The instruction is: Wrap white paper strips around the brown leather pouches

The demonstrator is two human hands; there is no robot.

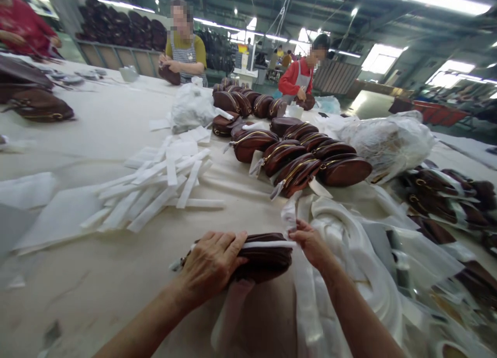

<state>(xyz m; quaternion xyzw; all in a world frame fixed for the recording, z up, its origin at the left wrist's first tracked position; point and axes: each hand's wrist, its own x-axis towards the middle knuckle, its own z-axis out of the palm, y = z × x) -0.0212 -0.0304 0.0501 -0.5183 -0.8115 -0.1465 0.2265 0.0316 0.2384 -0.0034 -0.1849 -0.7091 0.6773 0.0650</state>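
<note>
Just in front of me is a dark brown leather bag [267, 267], lying on the table. My left hand [215, 259] is wrapped over its left part, thumb and fingers gripping the top. A narrow white foam strip [267, 244] runs along the bag's upper side, partly under that hand. At the bag's right end, my right hand [310, 239] pinches a thin translucent white strip [289, 213] between thumb and fingers. Another pale strip [231, 311] hangs below the bag, close to the table. The bag's left end is mostly hidden by my left hand.
Cut white foam strips [155, 192] lie in a loose pile at left. Finished-looking brown bags [297, 174] stand in rows beyond. A coil of white foam [361, 265] and plastic-wrapped bundle [388, 143] are at right. Two co-workers [186, 58] handle bags across the table; another person stands far left.
</note>
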